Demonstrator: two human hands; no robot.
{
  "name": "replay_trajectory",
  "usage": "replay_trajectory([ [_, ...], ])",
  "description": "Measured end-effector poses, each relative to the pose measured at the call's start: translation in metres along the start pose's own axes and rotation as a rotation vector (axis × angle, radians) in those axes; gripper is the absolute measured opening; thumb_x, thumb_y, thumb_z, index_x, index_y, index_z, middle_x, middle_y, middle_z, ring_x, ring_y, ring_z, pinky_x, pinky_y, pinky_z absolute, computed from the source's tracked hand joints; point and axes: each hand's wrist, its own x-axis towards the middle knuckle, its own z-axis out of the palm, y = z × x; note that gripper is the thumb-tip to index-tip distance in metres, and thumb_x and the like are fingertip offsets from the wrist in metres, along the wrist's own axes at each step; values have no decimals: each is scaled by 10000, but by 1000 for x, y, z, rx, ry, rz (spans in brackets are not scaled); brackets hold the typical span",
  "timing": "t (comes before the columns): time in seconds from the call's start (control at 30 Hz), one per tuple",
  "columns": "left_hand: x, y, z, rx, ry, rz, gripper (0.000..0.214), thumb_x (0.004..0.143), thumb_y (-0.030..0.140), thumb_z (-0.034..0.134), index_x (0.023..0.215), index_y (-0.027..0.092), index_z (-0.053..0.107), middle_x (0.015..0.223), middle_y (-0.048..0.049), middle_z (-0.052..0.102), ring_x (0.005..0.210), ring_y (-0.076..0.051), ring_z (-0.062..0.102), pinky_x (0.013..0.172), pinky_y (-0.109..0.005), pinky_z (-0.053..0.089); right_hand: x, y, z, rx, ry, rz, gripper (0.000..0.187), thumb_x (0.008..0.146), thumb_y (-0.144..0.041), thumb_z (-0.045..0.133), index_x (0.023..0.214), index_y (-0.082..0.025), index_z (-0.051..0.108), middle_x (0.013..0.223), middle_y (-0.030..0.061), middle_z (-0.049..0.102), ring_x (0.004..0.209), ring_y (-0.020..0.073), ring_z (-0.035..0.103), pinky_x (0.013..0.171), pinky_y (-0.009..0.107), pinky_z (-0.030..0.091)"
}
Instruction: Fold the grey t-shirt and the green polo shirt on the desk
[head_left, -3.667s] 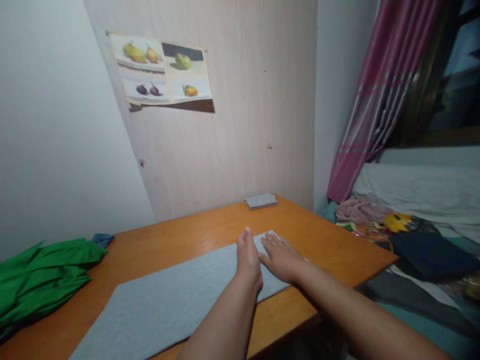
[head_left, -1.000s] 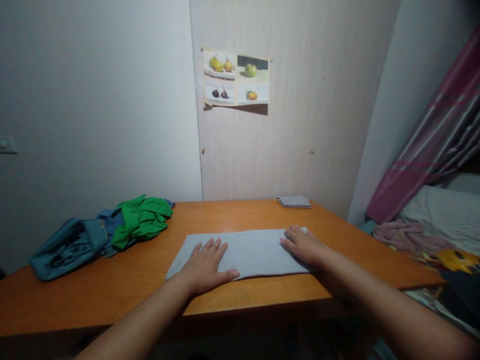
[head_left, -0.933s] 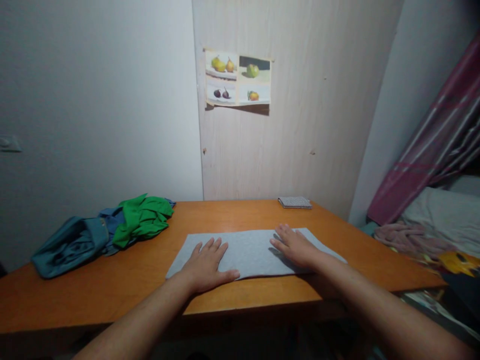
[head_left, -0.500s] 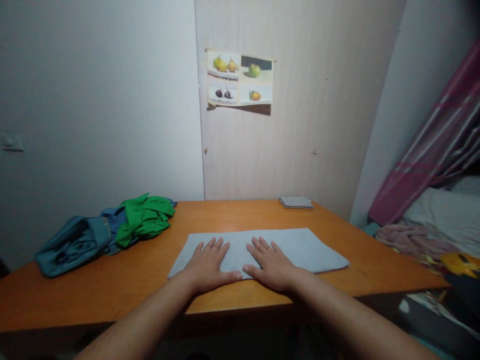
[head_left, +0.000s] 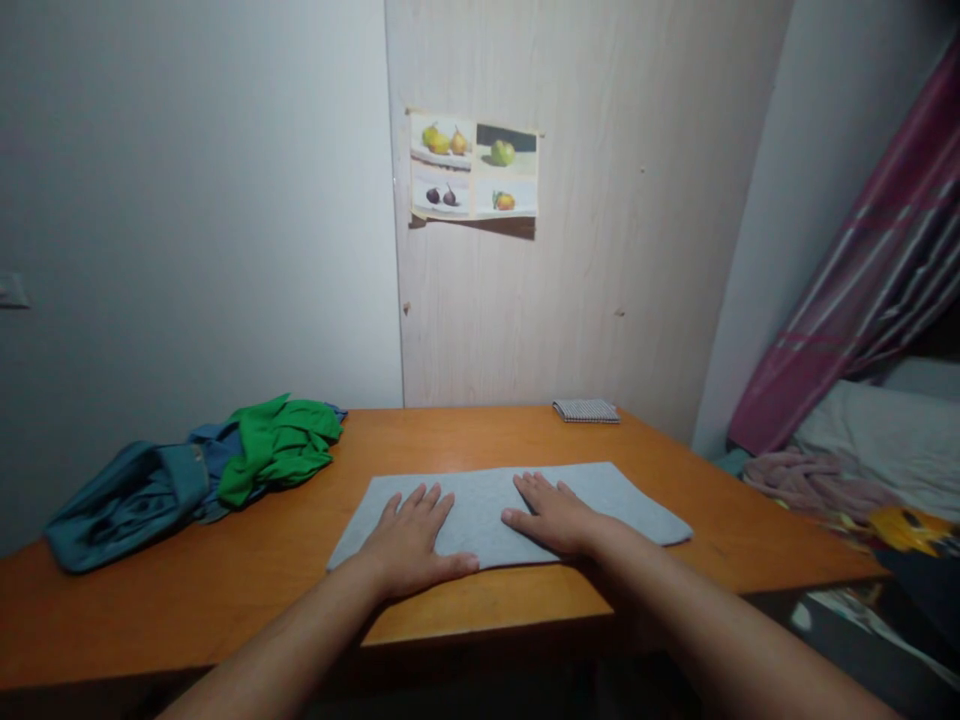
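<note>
Grey cloth lies flat on the wooden table, near its front edge. The person's left hand presses palm-down on its left part, fingers spread; the right hand rests nearer its middle, thumb held wide, and the two cover parts of the near edge. At left, a teal fabric bundle gapes around dark folds, bin or garment unclear, touching blue cloth and green cloth. A checked flat item lies at the back.

No txt, brands, nos. or signs readable anywhere
</note>
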Motion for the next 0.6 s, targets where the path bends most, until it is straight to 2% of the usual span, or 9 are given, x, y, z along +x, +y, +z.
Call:
replay_trajectory([
  [0.17,0,0,-1,3,-7,3,1109,718,921,366,1568,213,282,1637,-135,183,1519,-364,100,1201,-594,79,2,20,0,-26,73,111,994,883,-803,218,1587,-102,179,1646,149,141,1522,308,75,1197,557,70],
  [0.4,1,-5,5,6,1,6,1079,729,903,386,1572,240,265,1642,-120,177,1521,-355,97,1204,-581,71,4,30,14,-55,90,123,979,880,-808,215,1592,-137,177,1648,135,139,1523,292,81,1201,540,59],
  [0.6,-1,1,-10,-19,-64,-5,1062,752,897,350,1564,217,281,1641,-130,192,1518,-339,142,1212,-547,108,5,31,17,-74,121,128,978,877,-804,215,1582,-126,222,1642,131,169,1520,299,107,1199,550,86],
])
